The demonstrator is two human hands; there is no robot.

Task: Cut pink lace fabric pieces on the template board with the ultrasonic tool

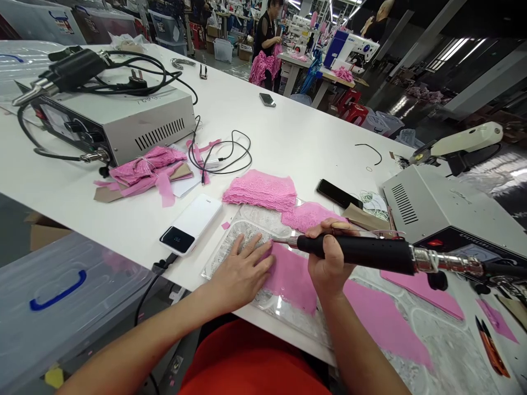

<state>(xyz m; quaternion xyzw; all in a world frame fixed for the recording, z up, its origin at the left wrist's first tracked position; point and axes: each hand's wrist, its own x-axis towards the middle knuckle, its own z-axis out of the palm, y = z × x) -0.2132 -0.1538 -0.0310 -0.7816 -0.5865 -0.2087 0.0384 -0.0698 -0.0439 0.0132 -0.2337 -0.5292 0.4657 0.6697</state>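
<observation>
My left hand [242,270] lies flat with fingers spread, its fingertips at the left edge of a pink fabric piece [294,277] on a clear board [239,227]. My right hand [331,258] is wrapped round a black ultrasonic handpiece [362,253] with a thin metal tip. That tip points left and meets the fabric's upper left corner, close to my left fingertips. Behind the board sits a stack of pink lace pieces [261,189], with more pink lace [310,215] beside it. Another pink fabric piece [385,315] lies to the right.
A white power bank [191,222] lies at left, near a grey control box [140,118] carrying a second handpiece [78,71]. At right stand another control box [444,206], a black phone [340,193] and orange-handled snips [492,345]. A person [267,44] stands in the background.
</observation>
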